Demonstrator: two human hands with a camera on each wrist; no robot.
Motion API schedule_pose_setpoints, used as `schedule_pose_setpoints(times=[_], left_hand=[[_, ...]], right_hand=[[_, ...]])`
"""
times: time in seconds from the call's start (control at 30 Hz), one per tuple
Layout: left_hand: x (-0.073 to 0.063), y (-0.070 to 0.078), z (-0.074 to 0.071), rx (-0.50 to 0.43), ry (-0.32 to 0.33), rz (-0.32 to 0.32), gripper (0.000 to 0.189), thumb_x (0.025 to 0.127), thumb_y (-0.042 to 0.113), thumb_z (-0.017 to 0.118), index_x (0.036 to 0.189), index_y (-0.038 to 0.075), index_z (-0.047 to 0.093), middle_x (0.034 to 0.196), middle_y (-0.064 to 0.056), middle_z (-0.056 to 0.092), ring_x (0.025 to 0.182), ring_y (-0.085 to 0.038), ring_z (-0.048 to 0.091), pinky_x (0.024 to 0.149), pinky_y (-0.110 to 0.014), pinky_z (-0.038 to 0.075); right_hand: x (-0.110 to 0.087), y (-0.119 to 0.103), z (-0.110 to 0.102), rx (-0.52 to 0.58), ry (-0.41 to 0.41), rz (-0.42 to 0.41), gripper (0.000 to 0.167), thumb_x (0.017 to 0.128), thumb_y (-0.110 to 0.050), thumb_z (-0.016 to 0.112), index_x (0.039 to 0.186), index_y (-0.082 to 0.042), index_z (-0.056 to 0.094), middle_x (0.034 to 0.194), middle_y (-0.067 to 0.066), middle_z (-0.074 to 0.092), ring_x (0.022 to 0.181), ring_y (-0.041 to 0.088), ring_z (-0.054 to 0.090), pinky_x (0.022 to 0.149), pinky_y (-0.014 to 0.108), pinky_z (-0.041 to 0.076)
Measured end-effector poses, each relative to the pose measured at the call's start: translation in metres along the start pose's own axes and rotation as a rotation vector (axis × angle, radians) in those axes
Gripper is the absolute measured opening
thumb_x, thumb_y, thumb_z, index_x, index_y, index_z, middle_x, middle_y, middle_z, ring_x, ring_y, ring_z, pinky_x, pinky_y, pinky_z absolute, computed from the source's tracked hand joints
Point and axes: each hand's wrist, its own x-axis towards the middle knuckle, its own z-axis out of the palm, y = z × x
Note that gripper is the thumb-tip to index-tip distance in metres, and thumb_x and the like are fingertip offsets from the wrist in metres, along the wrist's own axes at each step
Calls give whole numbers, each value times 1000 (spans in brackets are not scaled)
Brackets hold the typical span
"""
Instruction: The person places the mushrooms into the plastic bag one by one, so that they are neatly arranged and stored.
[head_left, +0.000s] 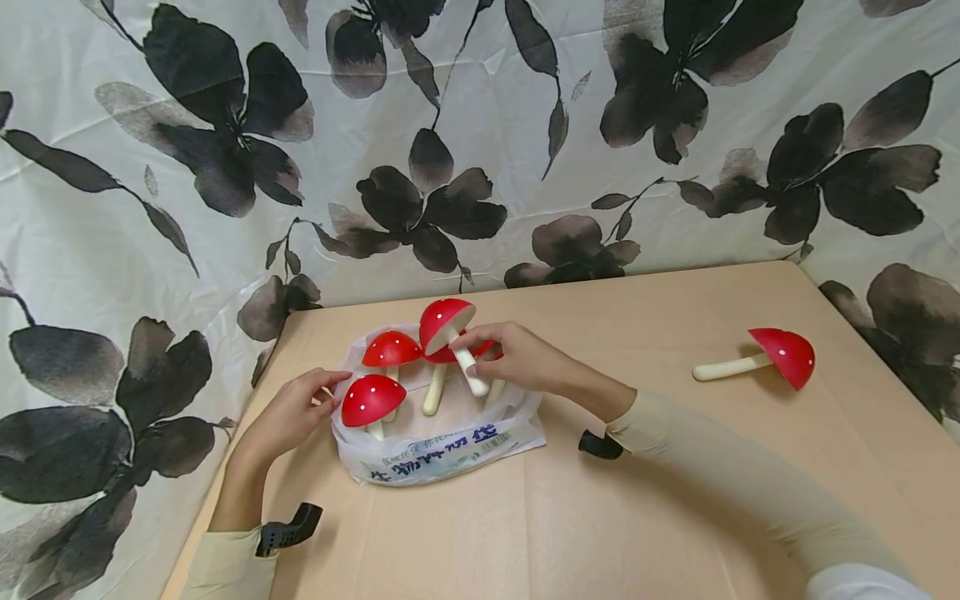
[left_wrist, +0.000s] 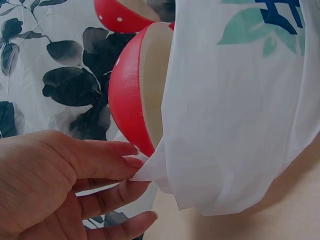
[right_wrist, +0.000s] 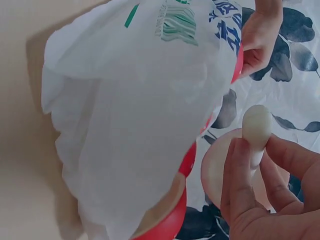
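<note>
A white plastic bag with blue lettering sits toward the table's back left, its mouth spread and several red-capped toy mushrooms with white dots inside. My left hand is at the bag's left rim; in the left wrist view its thumb and fingers pinch the bag's edge beside a red cap. Over the bag's right side, my right hand pinches the pale stem of a toy mushroom, cap up and tilted. The right wrist view shows fingertips around the stem.
Another toy mushroom lies on its side at the right of the wooden table. A white cloth with dark flowers hangs behind the table and along its left side. Each wrist wears a black strap device.
</note>
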Motion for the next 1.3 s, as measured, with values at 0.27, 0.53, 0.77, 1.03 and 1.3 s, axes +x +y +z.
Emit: schedule_pose_setpoints(times=[0.27, 0.53, 0.77, 1.03, 1.3], left_hand=[[0, -2, 1, -1, 11, -1, 41, 90, -4, 67, 131, -3, 63, 108, -13, 67, 94, -27, 63, 72, -21, 55], [0, 0, 1, -13, 27, 22, 40, 90, -6, 66, 130, -5, 64, 108, -14, 67, 94, -28, 64, 73, -20, 55], [0, 1, 0, -16, 26, 26, 40, 90, -5, 67, 130, -5, 64, 109, -14, 67, 94, -27, 64, 73, -21, 55], [-1, -2, 1, -7, 19, 10, 40, 91, -5, 66, 131, -4, 63, 109, -14, 67, 94, -27, 63, 73, -20, 55], [-1, -3, 1, -11, 20, 11, 40, 91, -4, 66, 131, -4, 63, 111, -15, 66, 95, -28, 63, 73, -20, 55]], right_hand=[[6, -3, 17, -2, 6, 3, 41, 91, -9, 75, 130, -20, 71, 129, -1, 65, 102, 21, 61, 80, 27, 57], [11, -4, 31, 8, 9, 22, 37, 89, -6, 76, 125, -16, 72, 119, 0, 64, 101, 20, 63, 81, 25, 57], [12, 0, 43, 19, -6, 52, 35, 89, -8, 76, 123, -15, 72, 110, -3, 66, 101, 19, 62, 79, 25, 57], [13, 5, 56, 15, -7, 31, 34, 88, -5, 76, 121, -13, 72, 110, -1, 66, 101, 18, 63, 79, 25, 58], [8, 6, 62, -79, -148, -39, 37, 88, -2, 75, 125, -5, 70, 126, 7, 64, 108, 22, 69, 86, 23, 57]])
